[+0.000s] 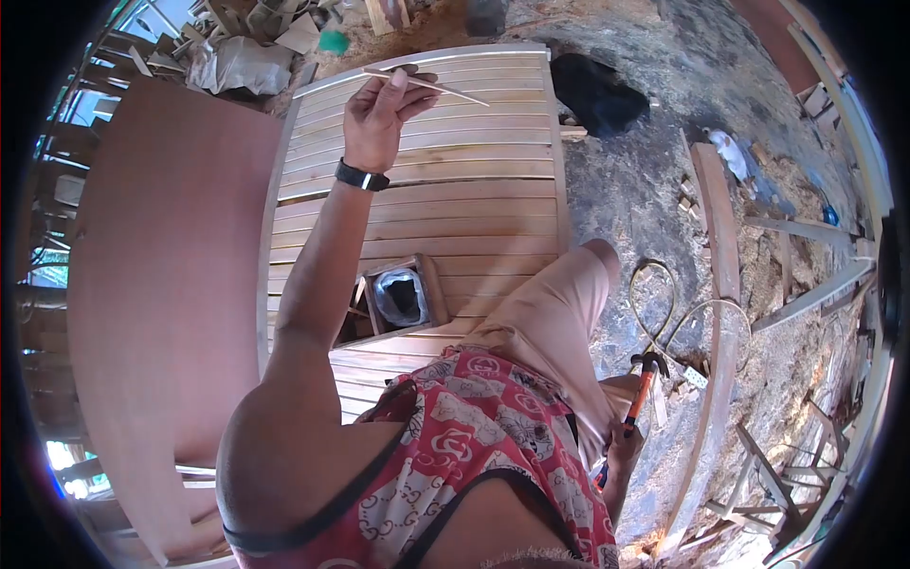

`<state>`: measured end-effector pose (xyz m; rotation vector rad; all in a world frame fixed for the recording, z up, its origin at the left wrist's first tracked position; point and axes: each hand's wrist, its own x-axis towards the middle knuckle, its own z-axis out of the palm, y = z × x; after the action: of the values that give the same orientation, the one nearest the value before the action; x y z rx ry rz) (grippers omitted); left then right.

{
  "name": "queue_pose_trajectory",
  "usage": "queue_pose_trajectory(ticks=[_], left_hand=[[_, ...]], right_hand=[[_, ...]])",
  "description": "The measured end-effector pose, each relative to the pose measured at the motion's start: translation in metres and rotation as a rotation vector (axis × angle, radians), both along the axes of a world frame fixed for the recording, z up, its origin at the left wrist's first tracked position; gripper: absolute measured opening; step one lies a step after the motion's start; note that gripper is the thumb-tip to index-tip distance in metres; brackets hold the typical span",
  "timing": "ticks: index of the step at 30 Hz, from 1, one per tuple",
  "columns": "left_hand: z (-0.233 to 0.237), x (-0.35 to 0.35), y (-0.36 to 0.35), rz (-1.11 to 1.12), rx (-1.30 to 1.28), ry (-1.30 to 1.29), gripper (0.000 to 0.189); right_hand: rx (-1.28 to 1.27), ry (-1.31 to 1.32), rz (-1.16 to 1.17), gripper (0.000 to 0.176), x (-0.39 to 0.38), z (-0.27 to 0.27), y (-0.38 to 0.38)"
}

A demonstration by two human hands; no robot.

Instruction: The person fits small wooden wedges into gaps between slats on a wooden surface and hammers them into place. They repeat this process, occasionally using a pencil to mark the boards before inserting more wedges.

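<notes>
Raised over the far part of a slatted wooden panel (455,209), my left hand (381,106) pinches a thin wooden strip (466,95) between thumb and fingers. The strip points to the right, clear of the hand. Low at my right side, my right hand (623,449) is wrapped round the orange and black handle of a hammer (641,400), its dark head upward. Part of that hand is hidden by my leg and shirt. On the panel, near my left forearm, sits a wooden box (434,284) with a plastic-lined compartment; its contents are too dark to make out.
A large reddish-brown board (171,284) lies left of the panel. To the right are a looped cable (671,284), a white power strip (695,377) and a long timber beam (718,237). A black bag (595,93) rests beyond the panel's far right corner. Wood scraps and shavings cover the floor.
</notes>
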<state>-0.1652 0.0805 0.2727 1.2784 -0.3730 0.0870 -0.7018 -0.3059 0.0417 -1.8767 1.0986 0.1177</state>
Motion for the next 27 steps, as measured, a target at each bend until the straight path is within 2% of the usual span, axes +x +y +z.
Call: queue_pose_trajectory(ticks=[1, 4, 8, 15, 18, 20, 23, 27], left_hand=[[0.001, -0.008, -0.007, 0.008, -0.007, 0.011, 0.033], [0.004, -0.026, -0.022, -0.009, -0.041, 0.020, 0.032], [0.007, -0.040, -0.032, -0.052, -0.086, 0.027, 0.032], [0.010, -0.059, -0.046, -0.079, -0.042, 0.007, 0.030], [0.007, -0.069, -0.053, -0.004, 0.073, -0.037, 0.029], [0.005, -0.075, -0.058, 0.048, 0.266, -0.187, 0.028], [0.003, -0.083, -0.064, 0.026, 0.269, -0.235, 0.025], [0.000, -0.085, -0.063, 0.003, 0.314, -0.232, 0.024]], right_hand=[[0.135, 0.016, -0.075, 0.039, 0.006, 0.013, 0.003], [0.005, 0.028, -0.024, 0.038, 0.009, 0.023, 0.006], [0.127, -0.015, -0.130, 0.035, 0.008, 0.026, 0.011], [0.131, -0.043, -0.157, 0.034, 0.000, 0.027, 0.018], [0.107, -0.018, -0.173, 0.035, -0.009, 0.017, 0.017], [0.123, -0.047, -0.199, 0.036, -0.014, 0.012, 0.018], [0.177, -0.082, -0.254, 0.037, -0.014, 0.015, 0.021], [0.172, -0.076, -0.205, 0.037, -0.017, 0.006, 0.015]])
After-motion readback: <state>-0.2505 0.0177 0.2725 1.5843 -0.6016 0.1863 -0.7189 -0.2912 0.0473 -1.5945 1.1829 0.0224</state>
